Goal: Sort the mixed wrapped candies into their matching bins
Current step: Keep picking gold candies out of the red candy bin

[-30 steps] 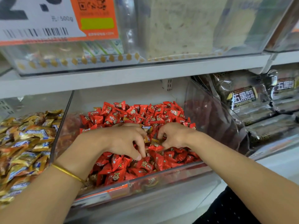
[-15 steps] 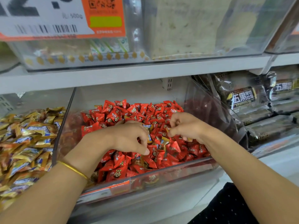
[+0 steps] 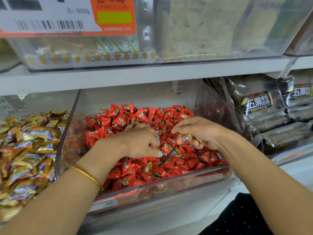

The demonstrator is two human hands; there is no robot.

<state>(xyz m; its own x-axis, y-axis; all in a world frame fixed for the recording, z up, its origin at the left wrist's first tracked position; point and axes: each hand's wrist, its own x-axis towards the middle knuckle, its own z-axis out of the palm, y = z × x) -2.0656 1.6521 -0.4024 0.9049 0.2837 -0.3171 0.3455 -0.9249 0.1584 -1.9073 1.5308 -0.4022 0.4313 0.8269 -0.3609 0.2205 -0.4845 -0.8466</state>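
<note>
- Head camera, shelf level: clear bin [image 3: 169, 185] at centre, filled with red wrapped candies [image 3: 128, 114].
- Neighbouring bin of gold-and-blue candies [image 3: 28, 150] at 9 o'clock, and dark packaged bread [image 3: 259, 102] at 2 o'clock.
- Right hand [image 3: 203, 133]: raised just above the red pile at 3 o'clock of centre, with its fingers curled round several gold-wrapped candies [image 3: 187, 138].
- Left hand [image 3: 140, 143]: low in the pile with its fingers curled downward. A gold-and-blue wrapper shows at its fingertips, but I cannot tell whether it is pinched or only touched.
- Gold bangle [image 3: 88, 175] on the left wrist, at 7 o'clock.
- Progress: sorting is part done. A handful of misplaced gold pieces has been gathered but not yet carried to the gold bin. Stray gold wrappers [image 3: 174, 150] remain among the reds at 6 o'clock of the hands, and more are probably buried.
- Change from one second earlier: both hands then dug knuckle to knuckle at mid-pile. The right hand has since lifted toward 3 o'clock, with more gold showing in it. The left hand stays down.
</note>
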